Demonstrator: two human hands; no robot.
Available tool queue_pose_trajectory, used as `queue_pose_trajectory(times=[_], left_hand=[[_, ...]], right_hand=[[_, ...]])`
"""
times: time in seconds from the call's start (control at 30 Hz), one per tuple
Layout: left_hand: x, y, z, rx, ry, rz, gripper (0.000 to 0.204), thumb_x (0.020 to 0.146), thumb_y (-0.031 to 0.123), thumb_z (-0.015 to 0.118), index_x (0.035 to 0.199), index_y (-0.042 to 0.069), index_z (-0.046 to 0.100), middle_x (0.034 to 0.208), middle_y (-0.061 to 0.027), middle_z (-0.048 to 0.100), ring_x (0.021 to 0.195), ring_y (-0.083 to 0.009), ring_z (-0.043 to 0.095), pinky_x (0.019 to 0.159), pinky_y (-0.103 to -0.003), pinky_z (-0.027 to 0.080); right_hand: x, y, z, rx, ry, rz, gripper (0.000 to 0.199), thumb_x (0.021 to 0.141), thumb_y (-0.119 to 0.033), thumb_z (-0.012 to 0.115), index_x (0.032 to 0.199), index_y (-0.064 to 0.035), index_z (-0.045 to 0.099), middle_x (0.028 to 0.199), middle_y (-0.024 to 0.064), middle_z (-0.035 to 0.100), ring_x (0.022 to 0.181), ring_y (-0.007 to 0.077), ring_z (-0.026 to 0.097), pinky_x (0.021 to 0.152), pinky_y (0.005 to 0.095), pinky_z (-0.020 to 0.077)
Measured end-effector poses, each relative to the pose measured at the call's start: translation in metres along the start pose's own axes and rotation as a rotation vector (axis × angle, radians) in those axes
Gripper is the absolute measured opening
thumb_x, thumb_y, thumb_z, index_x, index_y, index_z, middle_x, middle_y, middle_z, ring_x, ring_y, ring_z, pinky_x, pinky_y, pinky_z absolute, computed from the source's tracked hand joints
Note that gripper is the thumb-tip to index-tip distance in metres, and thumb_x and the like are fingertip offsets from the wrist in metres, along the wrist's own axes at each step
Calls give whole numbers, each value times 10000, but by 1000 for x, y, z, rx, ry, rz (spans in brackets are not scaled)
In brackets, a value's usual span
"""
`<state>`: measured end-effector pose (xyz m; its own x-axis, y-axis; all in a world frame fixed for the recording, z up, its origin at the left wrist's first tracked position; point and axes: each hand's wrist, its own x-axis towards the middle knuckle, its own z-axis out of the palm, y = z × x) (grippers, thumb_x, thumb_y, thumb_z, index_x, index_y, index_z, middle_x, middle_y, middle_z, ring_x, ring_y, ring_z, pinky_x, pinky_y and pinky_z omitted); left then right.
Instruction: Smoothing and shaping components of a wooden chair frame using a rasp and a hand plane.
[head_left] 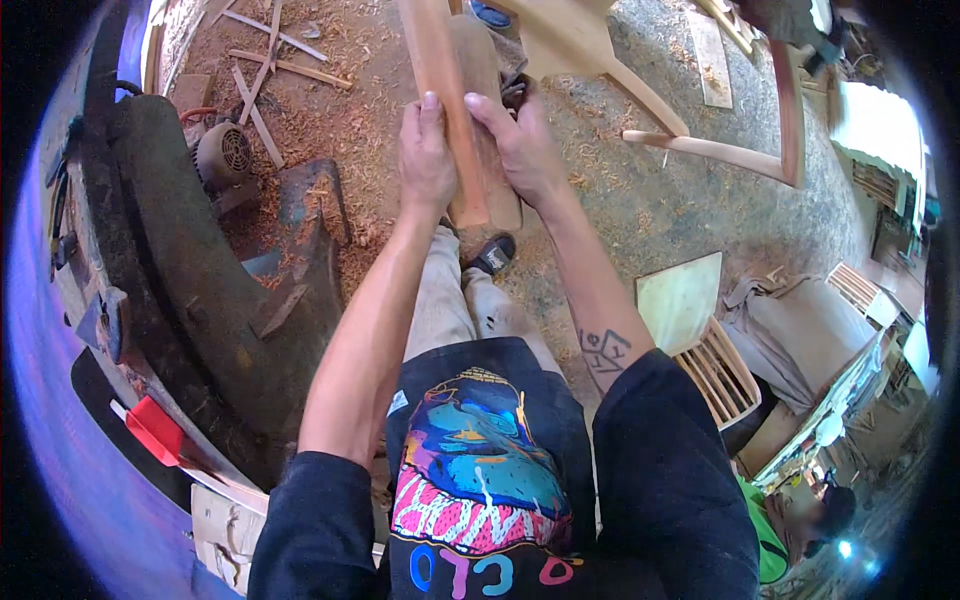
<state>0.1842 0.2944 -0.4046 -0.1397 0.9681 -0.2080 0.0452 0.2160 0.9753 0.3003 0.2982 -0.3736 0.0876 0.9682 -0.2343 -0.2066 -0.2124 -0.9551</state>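
Two hands and one board, with the shop spread out below me. Biggest of all is the floor, covered in sawdust and shavings. Along my left runs the dark, heavy machine, its curved body arching from top to bottom, with a round grey motor at its upper end and a red-handled tool lying near its lower edge. To my upper right a pale unfinished chair frame lies tipped over, well apart from the machine. Lower right there is a slatted wooden piece with a flat pale panel just beside it, and a grey cloth heaped next to those. Thin wood offcuts lie crossed on the floor at the top left.

Straight ahead of me I hold a long reddish wooden board, upright-ish and running away from me toward the top edge, with a second, paler piece right behind it, touching it. My left hand is clamped around the board's left edge, fingers wrapped, thumb along the face. My right hand is closed on the right side, gripping the paler piece against the board. The board's lower end hangs above my sandalled foot.
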Motion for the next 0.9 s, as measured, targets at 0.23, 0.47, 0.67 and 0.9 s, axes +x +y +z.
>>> queue_pose_trajectory(times=[0.23, 0.47, 0.67, 0.9], left_hand=[[3, -6, -4, 14, -35, 1, 465, 992, 422, 372, 869, -2, 519, 745, -128, 520, 689, -196, 492, 644, -366, 416], [1, -2, 0, 83, -2, 20, 445, 991, 417, 377, 882, 9, 518, 754, -131, 530, 707, -223, 506, 666, -379, 414], [-5, 17, -1, 183, 8, -24, 443, 993, 412, 373, 884, 8, 519, 756, -135, 533, 708, -230, 515, 667, -389, 416], [-8, 16, 6, 220, 15, -128, 449, 982, 417, 391, 954, -3, 545, 815, -194, 583, 775, -324, 576, 703, -404, 438]], right_hand=[[-69, -5, -4, -135, -9, -30, 560, 862, -244, 622, 1267, 26, 343, 1150, 103, 502, 1062, 170, 489, 946, 311, 389], [-91, -14, -7, -43, 16, 211, 632, 874, -209, 621, 1338, -15, 237, 1219, 115, 423, 1127, 195, 434, 991, 332, 347], [-95, -14, -17, 134, -5, 379, 595, 867, -215, 625, 1306, 8, 293, 1212, 115, 463, 1139, 197, 441, 1008, 325, 332], [-46, -10, -32, 110, 6, 312, 483, 874, -234, 616, 1230, 7, 396, 1156, 89, 521, 1046, 165, 508, 919, 311, 424]])
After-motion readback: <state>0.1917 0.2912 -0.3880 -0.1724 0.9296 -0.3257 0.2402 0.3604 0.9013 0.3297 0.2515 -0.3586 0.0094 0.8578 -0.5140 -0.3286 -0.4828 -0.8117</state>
